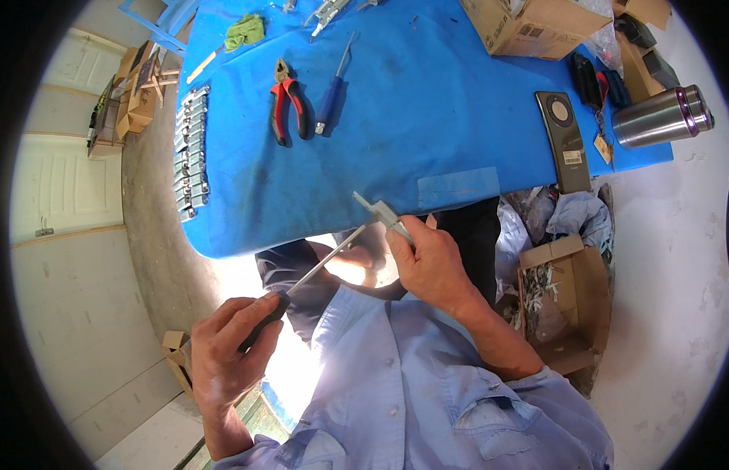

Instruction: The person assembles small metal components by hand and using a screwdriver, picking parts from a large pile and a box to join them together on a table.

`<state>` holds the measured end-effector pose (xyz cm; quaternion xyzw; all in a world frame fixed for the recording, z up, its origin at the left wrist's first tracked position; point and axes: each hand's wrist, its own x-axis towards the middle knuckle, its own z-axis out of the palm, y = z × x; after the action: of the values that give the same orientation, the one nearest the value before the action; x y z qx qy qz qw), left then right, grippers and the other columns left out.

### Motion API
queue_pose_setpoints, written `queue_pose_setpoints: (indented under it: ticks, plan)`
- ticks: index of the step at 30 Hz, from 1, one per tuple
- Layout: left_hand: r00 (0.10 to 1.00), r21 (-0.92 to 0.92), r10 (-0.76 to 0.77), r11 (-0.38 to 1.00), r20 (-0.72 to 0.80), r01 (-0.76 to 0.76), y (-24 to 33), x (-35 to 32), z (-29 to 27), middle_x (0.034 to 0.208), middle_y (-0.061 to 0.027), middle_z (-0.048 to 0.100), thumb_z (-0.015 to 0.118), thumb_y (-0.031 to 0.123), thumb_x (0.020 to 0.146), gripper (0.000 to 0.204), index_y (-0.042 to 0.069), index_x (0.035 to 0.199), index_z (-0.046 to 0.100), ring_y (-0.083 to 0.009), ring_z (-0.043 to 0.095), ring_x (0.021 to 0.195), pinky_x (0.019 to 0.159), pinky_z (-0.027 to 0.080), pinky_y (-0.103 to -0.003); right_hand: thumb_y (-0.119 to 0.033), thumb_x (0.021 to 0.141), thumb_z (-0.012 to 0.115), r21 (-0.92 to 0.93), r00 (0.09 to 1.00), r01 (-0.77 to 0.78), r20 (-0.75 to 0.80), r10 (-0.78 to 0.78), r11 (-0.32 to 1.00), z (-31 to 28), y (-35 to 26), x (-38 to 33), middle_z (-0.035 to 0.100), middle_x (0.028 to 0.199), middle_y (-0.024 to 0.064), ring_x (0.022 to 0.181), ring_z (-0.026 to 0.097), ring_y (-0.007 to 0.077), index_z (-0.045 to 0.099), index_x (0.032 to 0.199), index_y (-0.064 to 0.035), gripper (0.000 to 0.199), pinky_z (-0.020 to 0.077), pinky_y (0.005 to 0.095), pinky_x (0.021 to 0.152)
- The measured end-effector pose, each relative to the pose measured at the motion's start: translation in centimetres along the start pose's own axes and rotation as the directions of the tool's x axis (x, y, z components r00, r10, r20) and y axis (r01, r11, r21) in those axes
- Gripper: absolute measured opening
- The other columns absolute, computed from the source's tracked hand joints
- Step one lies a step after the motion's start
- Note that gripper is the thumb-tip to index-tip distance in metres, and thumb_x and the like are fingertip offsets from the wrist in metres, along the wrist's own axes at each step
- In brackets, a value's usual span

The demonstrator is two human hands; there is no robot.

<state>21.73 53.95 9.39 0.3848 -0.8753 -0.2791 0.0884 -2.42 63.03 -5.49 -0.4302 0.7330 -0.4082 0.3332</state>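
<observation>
My left hand (pixel 227 348) grips the dark handle of a long screwdriver (pixel 321 265), whose metal shaft runs up and right. Its tip meets a small grey metal part (pixel 384 213) that my right hand (pixel 431 262) holds just below the near edge of the blue table (pixel 427 117). Both hands are over my lap, in front of my light blue shirt.
On the table lie red-handled pliers (pixel 288 106), a blue-handled screwdriver (pixel 333 90), a row of several grey metal parts (pixel 190 153), a green cloth (pixel 245 31), a dark phone (pixel 564 141), a steel flask (pixel 662 117) and a cardboard box (pixel 533 27). An open box (pixel 568 305) stands on the floor at right.
</observation>
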Motion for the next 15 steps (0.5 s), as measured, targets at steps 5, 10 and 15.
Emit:
queue_pose_setpoints:
  ticks: [5,10,15]
  plan:
    - [0.999,0.031,0.003,1.0,0.044,-0.004,0.2,0.7,-0.8,0.09,-0.0135,0.072,0.076,-0.009,0.071,0.041,0.004,0.11,0.071,-0.0213,0.071,0.074,0.061,0.054,-0.028,-0.024,0.095,0.06,-0.012,1.0,0.003,0.005,-0.003,1.0,-0.2,-0.1,0.0,0.062,0.063,0.0173,0.064,0.063,0.0415,0.06,0.091,-0.0037,0.02,0.0477,0.0506,0.059]
    - [0.998,0.063,0.034,0.997,0.061,-0.038,0.6,0.5,-1.0,0.089,-0.0117,0.072,0.077,-0.006,0.071,0.038,0.004,0.107,0.072,-0.0217,0.071,0.07,0.059,0.054,-0.028,-0.017,0.096,0.061,0.142,0.996,-0.073,0.058,0.065,0.987,-0.2,0.2,0.1,0.053,0.062,0.0175,0.054,0.051,0.0283,0.06,0.092,0.0024,0.02,0.0412,0.0395,0.055]
    - [0.999,0.044,0.052,0.998,-0.015,-0.051,0.6,-0.1,-0.4,0.087,-0.0082,0.073,0.079,-0.002,0.072,0.034,0.006,0.105,0.074,-0.0201,0.069,0.063,0.054,0.052,-0.029,-0.018,0.098,0.06,0.216,0.995,-0.071,0.078,0.056,0.974,-0.4,0.2,0.4,0.05,0.061,0.0144,0.054,0.041,0.0192,0.059,0.088,0.0039,0.023,0.0381,0.0345,0.053]
